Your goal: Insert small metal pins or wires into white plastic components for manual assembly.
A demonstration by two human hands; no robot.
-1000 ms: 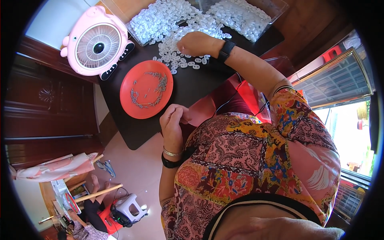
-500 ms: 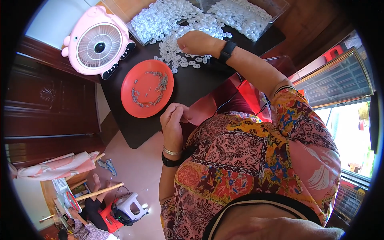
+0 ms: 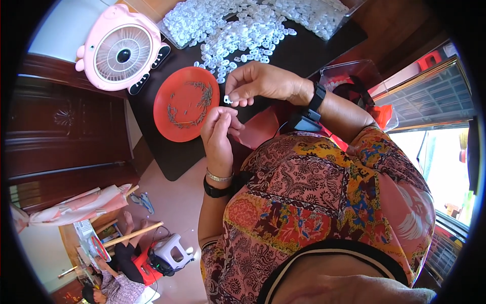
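My right hand pinches a small white plastic piece between thumb and fingertips, just above the near edge of the black table. My left hand sits right below it, fingers curled together; what it holds is too small to tell. Beside both hands lies a round red plate with thin dark bits scattered on it. A big heap of small white plastic pieces covers the far part of the table.
A pink round fan stands at the table's left corner. A clear plastic box and a red bag sit to my right. Dark wooden cabinets line the left. Another person sits on the floor at lower left.
My right hand has come back from the white heap toward me, carrying one white piece to my left hand. The view has tilted, so the table sits farther left.
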